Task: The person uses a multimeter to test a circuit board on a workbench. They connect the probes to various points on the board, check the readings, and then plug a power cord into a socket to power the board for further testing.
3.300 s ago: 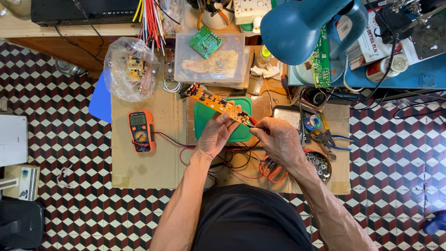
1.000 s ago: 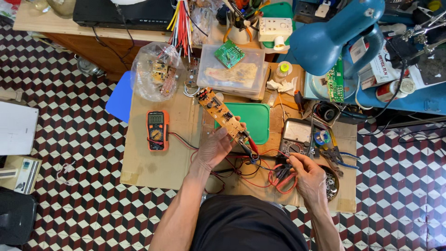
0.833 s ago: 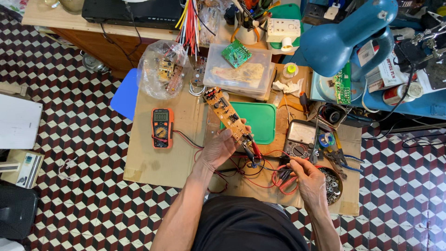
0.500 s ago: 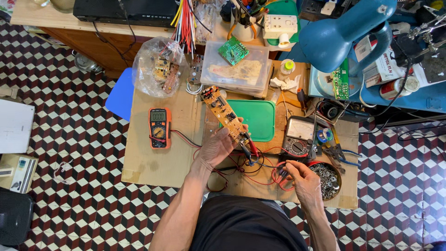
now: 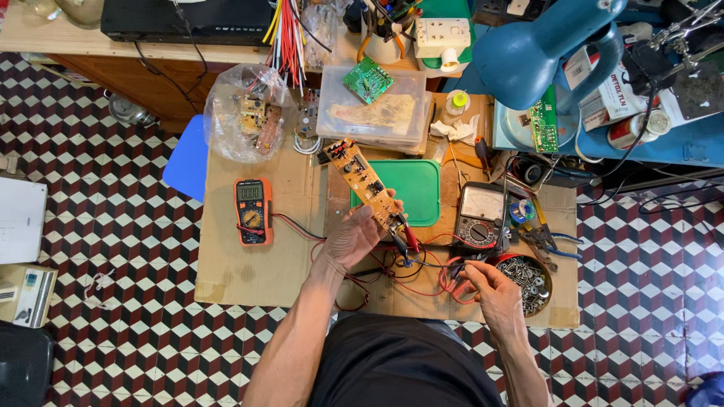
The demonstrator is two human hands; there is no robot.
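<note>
Item — long tan circuit board (image 5: 365,185), tilted over the green tray (image 5: 413,190) at centre. Left hand (image 5: 354,240) grips its near end; right hand (image 5: 486,283), at 4 o'clock, pinches red test leads (image 5: 452,277). Likely light, stiff, fragile — best held by the edges. Around it: orange multimeter (image 5: 253,210) at 9 o'clock, analogue meter (image 5: 480,217) at 3, bowl of screws (image 5: 528,280); tangled wires crowd the cardboard-covered table (image 5: 249,271).

Bright, even daylight fills the view, with soft, short shadows. The picture is sharp across the cardboard worktop (image 5: 249,279). Glare whitens the floor's right edge, where lines bend slightly.
</note>
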